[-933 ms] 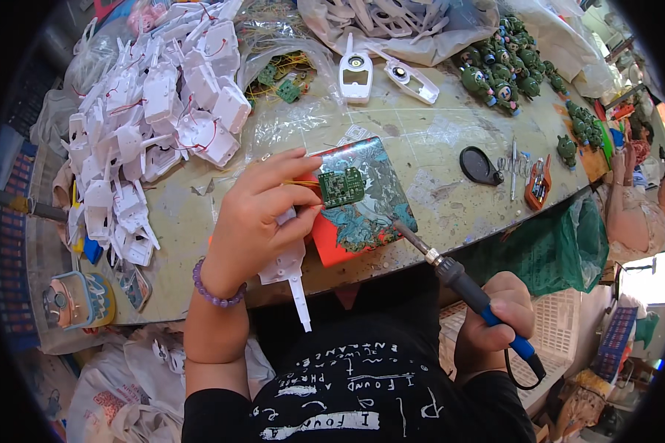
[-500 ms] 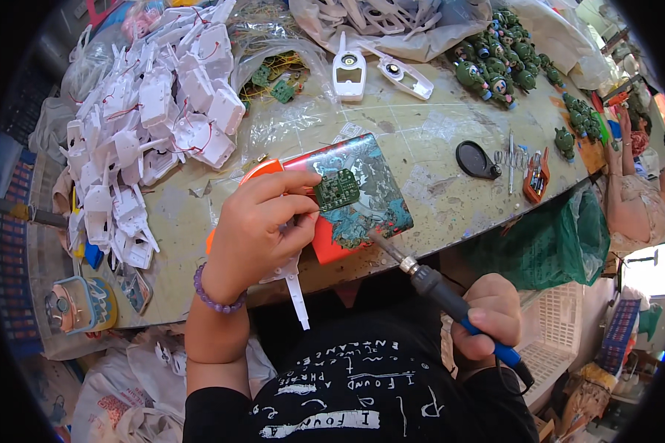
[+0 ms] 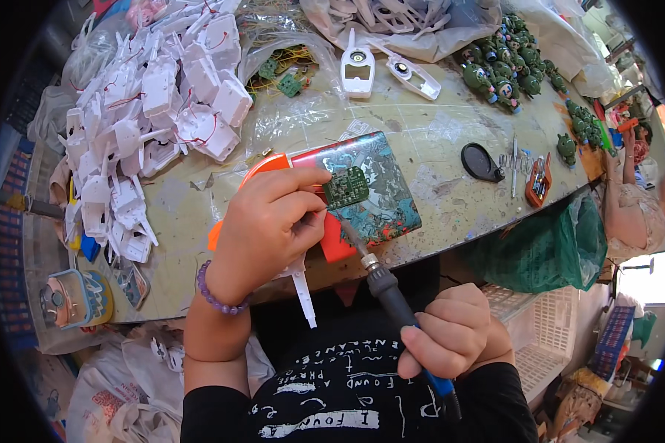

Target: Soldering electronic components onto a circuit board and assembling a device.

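My left hand [image 3: 273, 229] pinches the near-left edge of a small green circuit board [image 3: 347, 187]. The board is above a scuffed red and teal flat box [image 3: 388, 203]. A white plastic part [image 3: 301, 295] sticks out below this hand, mostly hidden by it, and an orange object [image 3: 267, 170] shows behind the knuckles. In my right hand [image 3: 451, 332] is a soldering iron [image 3: 386, 288] with a blue and black handle, the fingers wrapped round it. Its tip points up and left, close to the board's lower edge; whether they touch I cannot tell.
White plastic casings [image 3: 162, 81] with red wires are heaped at left. Two white shells [image 3: 357, 70] lie at the back, beside a plastic bag of wired boards [image 3: 290, 85]. Green figures [image 3: 506, 63] fill the back right. A black round part [image 3: 482, 161] and an orange-red tray [image 3: 538, 183] lie right.
My right hand has moved left with the soldering iron, bringing its tip from the box's front edge up near the circuit board. My left hand keeps its pinch on the board.
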`<state>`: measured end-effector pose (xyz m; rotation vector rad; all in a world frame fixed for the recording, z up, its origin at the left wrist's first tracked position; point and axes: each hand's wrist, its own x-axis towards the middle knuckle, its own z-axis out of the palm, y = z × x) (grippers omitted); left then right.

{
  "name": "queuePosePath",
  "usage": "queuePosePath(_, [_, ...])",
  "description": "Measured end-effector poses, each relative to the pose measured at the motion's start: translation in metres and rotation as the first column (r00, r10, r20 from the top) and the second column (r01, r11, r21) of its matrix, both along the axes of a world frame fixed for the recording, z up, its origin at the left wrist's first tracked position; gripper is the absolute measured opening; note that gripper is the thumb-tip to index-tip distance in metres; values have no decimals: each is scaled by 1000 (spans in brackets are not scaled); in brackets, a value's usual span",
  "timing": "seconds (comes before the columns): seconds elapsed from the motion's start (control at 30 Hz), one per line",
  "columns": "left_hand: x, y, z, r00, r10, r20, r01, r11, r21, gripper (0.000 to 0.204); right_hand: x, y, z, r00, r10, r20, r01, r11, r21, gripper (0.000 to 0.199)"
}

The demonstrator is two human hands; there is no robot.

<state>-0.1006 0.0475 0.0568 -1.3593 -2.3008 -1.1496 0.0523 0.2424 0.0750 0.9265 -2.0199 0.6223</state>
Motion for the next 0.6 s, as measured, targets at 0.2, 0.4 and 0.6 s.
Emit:
queuePosePath(0.2, [1,1,1,998,12,-55,-11,1000,4,11,-6,-4,0,1000,25,-2,-25,998,49,31])
queuePosePath(0.4, [3,1,2,997,16,-79,-17,1000,-9,11,-8,-5,1,999,36,2,-36,997,70,31])
queuePosePath(0.6, [5,2,3,994,38,-107,-39,999,-12,12,-9,-5,1,999,41,-2,-41,997,64,30])
